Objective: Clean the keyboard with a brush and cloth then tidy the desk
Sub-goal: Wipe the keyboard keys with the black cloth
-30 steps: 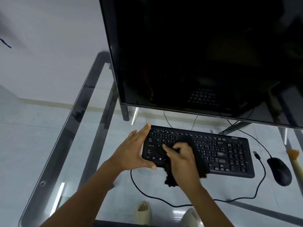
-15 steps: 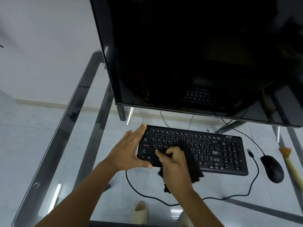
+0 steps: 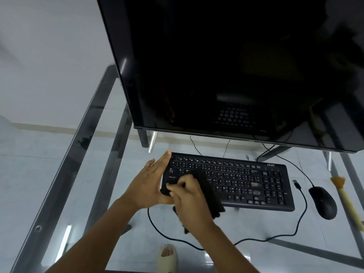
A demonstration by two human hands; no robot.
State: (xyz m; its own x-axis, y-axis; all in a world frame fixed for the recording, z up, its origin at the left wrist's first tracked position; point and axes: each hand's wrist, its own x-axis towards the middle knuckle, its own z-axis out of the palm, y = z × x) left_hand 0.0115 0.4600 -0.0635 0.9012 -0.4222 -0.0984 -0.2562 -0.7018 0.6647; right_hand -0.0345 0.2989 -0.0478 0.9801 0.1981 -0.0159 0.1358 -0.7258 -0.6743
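My left hand [image 3: 146, 184] lies flat and straight-fingered against the left end of the black keyboard [image 3: 246, 181], fingers pointing to the far side and the thumb along the near left corner, bracing it. My right hand [image 3: 189, 196] is curled round a dark cloth [image 3: 209, 196], fingertips bent down onto the keys at the near left part of the board, somewhat blurred; the cloth spreads out to the right of my knuckles across the middle keys and hangs over the keyboard's near edge, with a scrap of it showing under my wrist. The keyboard sits on the glass desk [image 3: 65, 174], just near of the big dark monitor [image 3: 226, 66], whose screen reflects the keys. Its black cable [image 3: 303, 213] loops along the near side of the board and ends in a loose plug beside the right end. To the right of that lies a black mouse [image 3: 323, 202], and further right, at the edge of view, the brush [image 3: 342, 192] with its pale handle and orange-brown bristles rests on the glass, well apart from both my hands. Through the glass, near me, I can see my foot in a pale sandal [image 3: 167, 258].
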